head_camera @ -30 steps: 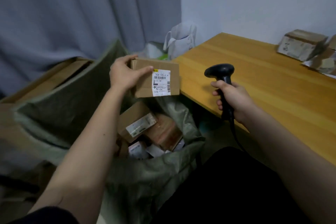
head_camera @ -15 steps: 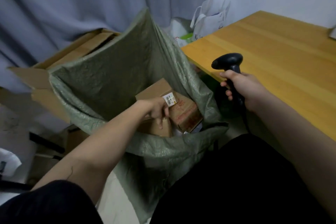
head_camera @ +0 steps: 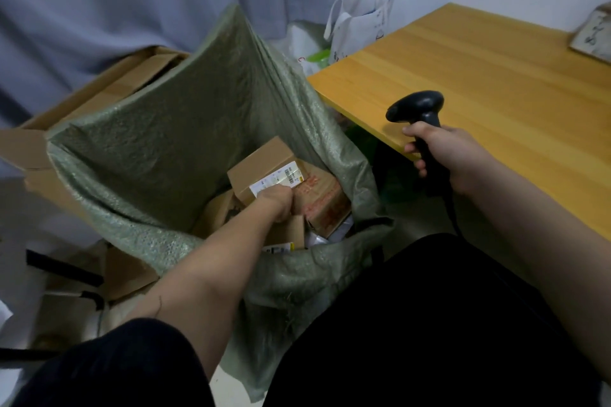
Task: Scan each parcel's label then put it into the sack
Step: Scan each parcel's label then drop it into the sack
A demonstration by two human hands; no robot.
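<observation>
- Small brown cardboard parcel with a white label point(head_camera: 264, 172) sits inside the green woven sack point(head_camera: 172, 129), on the other boxes near its right wall.
- Left hand point(head_camera: 277, 205) curled on its near edge, so it looks like the drop-off step.
- Right hand point(head_camera: 443, 155) grips the black handheld scanner point(head_camera: 418, 109) over the wooden table's point(head_camera: 496, 82) near-left corner.
- Next I'd guess: let go, grab another parcel.

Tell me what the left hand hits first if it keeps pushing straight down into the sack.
The left hand already rests on the labelled parcel inside the sack. Pushed further, it would likely press into the red-printed box and other parcels beneath; depth is unclear.
</observation>
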